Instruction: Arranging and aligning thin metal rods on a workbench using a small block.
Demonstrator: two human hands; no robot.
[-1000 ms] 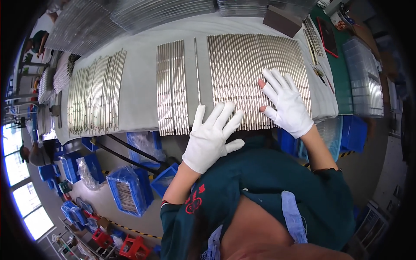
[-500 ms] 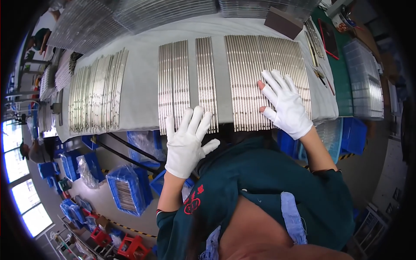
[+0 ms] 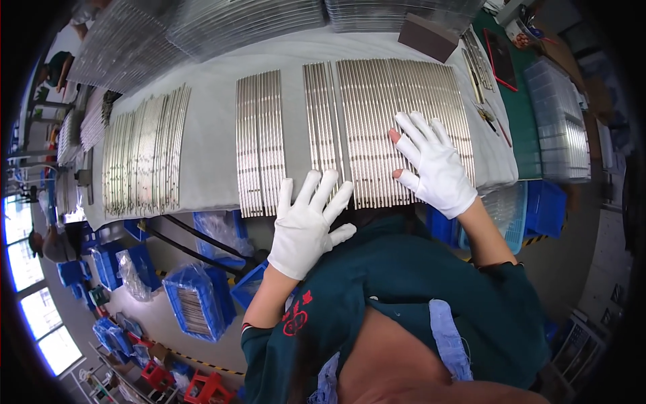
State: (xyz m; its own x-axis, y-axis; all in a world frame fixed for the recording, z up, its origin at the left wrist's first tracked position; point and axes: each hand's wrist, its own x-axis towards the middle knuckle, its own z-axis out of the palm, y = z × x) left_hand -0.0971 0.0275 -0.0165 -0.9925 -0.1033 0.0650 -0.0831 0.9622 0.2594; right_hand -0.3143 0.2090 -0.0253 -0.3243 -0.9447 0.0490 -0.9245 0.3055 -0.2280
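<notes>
Slim silvery metal rods lie side by side in groups on a white cloth. My left hand [image 3: 301, 232], in a white glove, rests with spread fingers over the near ends of a narrow group of rods [image 3: 319, 114]. Only a thin gap parts this group from a wide group of rods [image 3: 383, 114] to its right. On that wide group's right part lies my right hand [image 3: 439, 172], flat and open; its white glove leaves the thumb and forefinger tips bare. Another group of rods [image 3: 259, 141] sits left of the narrow one, apart from it.
At the far left of the white cloth [image 3: 208, 135] lies a less even group of rods [image 3: 145, 158]. Clear plastic trays [image 3: 249, 23] are stacked along the back, with a brown block [image 3: 428, 37] beside them. Hand tools [image 3: 490, 118] lie at the right. Blue crates [image 3: 195, 303] stand on the floor.
The narrow group has slid right under my left hand, shrinking its gap to the wide group and widening the one on its left. My right hand stays on the wide group. The view has shifted slightly.
</notes>
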